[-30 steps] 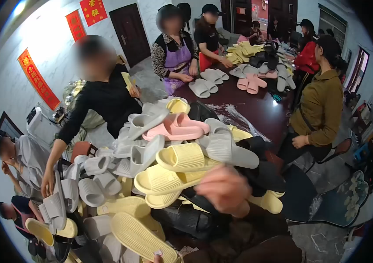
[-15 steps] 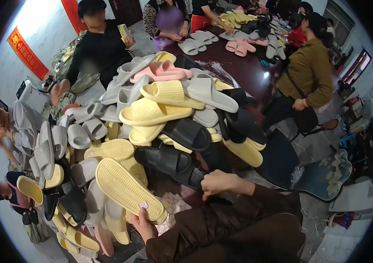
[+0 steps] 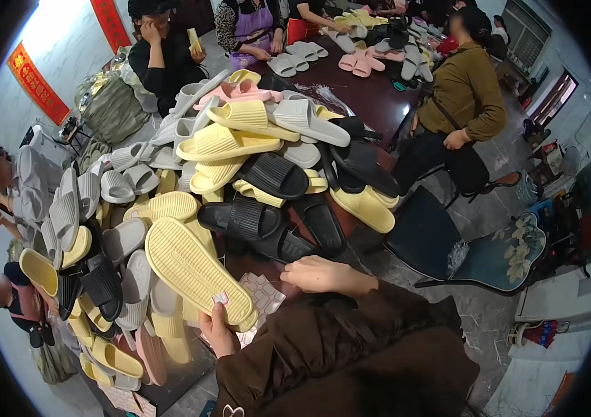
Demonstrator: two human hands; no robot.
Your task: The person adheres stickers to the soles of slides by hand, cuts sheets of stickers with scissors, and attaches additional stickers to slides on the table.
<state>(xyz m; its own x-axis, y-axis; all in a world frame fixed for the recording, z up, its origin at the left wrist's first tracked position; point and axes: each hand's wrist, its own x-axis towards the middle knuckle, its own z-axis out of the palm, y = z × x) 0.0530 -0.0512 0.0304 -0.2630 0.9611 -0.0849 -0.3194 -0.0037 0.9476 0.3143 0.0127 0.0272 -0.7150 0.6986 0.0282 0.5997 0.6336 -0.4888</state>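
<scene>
My left hand [image 3: 220,333] grips a yellow slipper [image 3: 195,267] by its heel end, ribbed sole facing up. A small whitish label with a reddish edge [image 3: 220,298] sits on the sole at my thumb tip. Beneath and beside the heel lies a sheet of white labels with pink outlines [image 3: 262,292]. My right hand [image 3: 327,275] is to the right of that sheet, palm down, with its fingers curled together; whatever they may hold is hidden. Just beyond it are black slippers [image 3: 295,243] on the dark table.
A high pile of grey, yellow, pink and black slippers [image 3: 240,142] covers the table in front. Chairs [image 3: 424,236] stand at the right. Several people work around the table, one in a brown-green jacket [image 3: 465,97]. More slippers [image 3: 361,61] lie at the far end.
My right hand has shifted left from the black slippers toward the label sheet, its fingers stretching that way. My left hand keeps the yellow slipper; the whole view has shifted slightly.
</scene>
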